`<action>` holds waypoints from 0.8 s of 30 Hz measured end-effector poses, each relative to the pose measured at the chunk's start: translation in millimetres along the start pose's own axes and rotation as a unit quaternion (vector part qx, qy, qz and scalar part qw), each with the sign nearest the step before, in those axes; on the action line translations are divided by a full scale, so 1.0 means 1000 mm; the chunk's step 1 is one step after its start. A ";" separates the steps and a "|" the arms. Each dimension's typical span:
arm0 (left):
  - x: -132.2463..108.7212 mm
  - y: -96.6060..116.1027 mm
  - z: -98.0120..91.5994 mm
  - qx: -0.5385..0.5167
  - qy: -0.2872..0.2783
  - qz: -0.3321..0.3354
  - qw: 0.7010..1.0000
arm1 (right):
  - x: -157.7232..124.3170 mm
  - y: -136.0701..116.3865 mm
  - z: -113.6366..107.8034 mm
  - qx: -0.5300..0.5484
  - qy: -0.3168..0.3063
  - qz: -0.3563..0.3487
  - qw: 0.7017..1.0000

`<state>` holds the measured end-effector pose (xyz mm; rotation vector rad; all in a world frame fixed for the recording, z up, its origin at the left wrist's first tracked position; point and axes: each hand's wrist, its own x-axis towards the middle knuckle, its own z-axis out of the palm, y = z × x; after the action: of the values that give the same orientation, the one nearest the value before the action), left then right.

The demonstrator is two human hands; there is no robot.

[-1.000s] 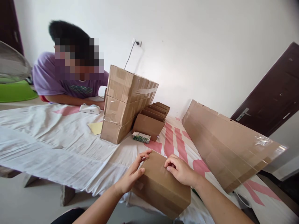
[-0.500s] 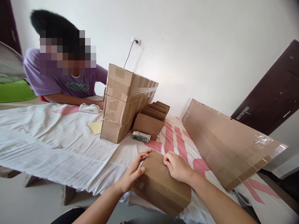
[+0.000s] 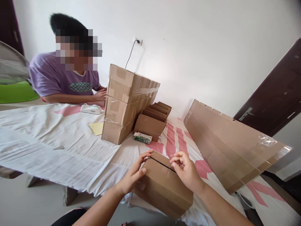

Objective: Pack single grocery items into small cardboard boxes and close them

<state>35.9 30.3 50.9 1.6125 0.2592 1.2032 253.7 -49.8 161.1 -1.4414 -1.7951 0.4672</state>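
Note:
A brown cardboard box [image 3: 162, 188] sits at the near edge of the cloth-covered table. A dark gap runs along the seam on its top. My left hand [image 3: 134, 174] grips the box's left end, fingers over the far top corner and thumb on the near side. Just above the seam, my right hand [image 3: 184, 169] has its fingers curled in and thumb pressed toward them. Whatever it pinches, if anything, is too small to make out. Beyond the box lies a small green-and-white carton [image 3: 142, 138].
Taped cardboard boxes [image 3: 119, 110] are stacked in three layers, beside a row of open boxes [image 3: 149, 125]. A large cardboard sheet [image 3: 225, 141] leans at right. A white tape dispenser [image 3: 91, 109] and yellow paper [image 3: 96, 128] lie left, near a seated person [image 3: 47, 75].
My right hand has lifted and turned, moving slightly right. A gap now shows along the box's top seam. The other person has straightened and brought their hands together.

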 end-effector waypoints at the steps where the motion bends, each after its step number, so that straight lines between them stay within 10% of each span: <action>1: 0.000 0.001 0.000 0.001 0.000 0.000 1.000 | -0.002 -0.003 0.000 -0.028 -0.009 -0.005 1.000; 24: -0.001 0.003 0.002 -0.025 -0.003 -0.021 0.999 | 0.009 -0.017 0.011 -0.323 -0.104 -0.101 0.935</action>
<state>36.0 27.2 52.7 1.5613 0.2558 1.1639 233.6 -44.1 169.2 -1.6434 -2.3813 -0.1061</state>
